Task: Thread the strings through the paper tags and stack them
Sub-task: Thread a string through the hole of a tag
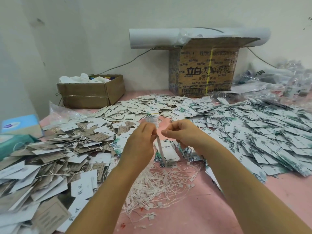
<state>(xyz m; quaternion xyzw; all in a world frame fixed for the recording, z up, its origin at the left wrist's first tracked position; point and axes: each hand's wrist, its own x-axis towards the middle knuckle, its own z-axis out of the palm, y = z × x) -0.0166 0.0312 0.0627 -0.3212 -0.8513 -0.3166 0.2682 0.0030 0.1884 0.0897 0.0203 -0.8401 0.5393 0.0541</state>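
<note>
Strings [162,188] heaped on pink worktop [211,208]; left grip [143,137] pinches edge-on tags [159,146]; right grip [184,132] fingertips pressed together, contents unclear

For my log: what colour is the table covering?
The table covering is pink; head view.

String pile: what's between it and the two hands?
Head view: a small stack of leaf-print tags lies between the string pile and the left hand and right hand.
</note>
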